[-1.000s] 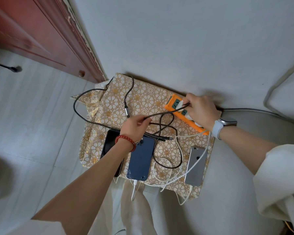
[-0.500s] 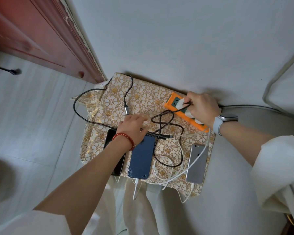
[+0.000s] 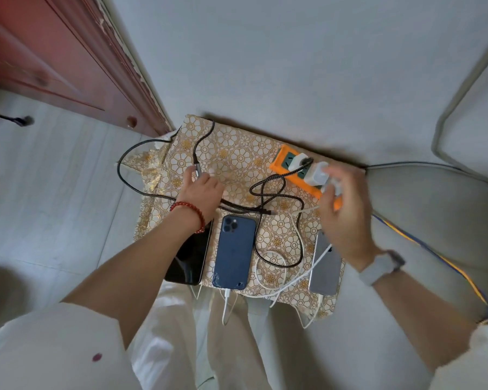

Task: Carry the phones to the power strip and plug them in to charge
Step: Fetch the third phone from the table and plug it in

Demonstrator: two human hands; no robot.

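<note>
Three phones lie on a small table under a gold floral cloth [image 3: 238,153]: a black phone [image 3: 189,258] face up, a blue phone [image 3: 233,253] face down with a white cable in its bottom port, and a silver phone [image 3: 326,270] partly behind my right wrist. An orange power strip [image 3: 281,161] sits at the back right with two white chargers [image 3: 310,170] plugged in. My left hand [image 3: 202,192] rests on the cloth, closed over a black braided cable [image 3: 276,215] near its metal connector. My right hand [image 3: 345,215] is blurred, its fingertips at the nearer charger.
A red wooden door [image 3: 54,60] and a pale floor [image 3: 54,178] lie to the left. A white wall runs behind the table. A grey cushioned seat [image 3: 428,220] is on the right, with a yellow and blue cord [image 3: 445,263] across it. White cable loops [image 3: 271,266] cover the cloth.
My right hand has pulled back from the power strip towards me, leaving the charger with the black cable in the socket. My left hand slid left along the black cable.
</note>
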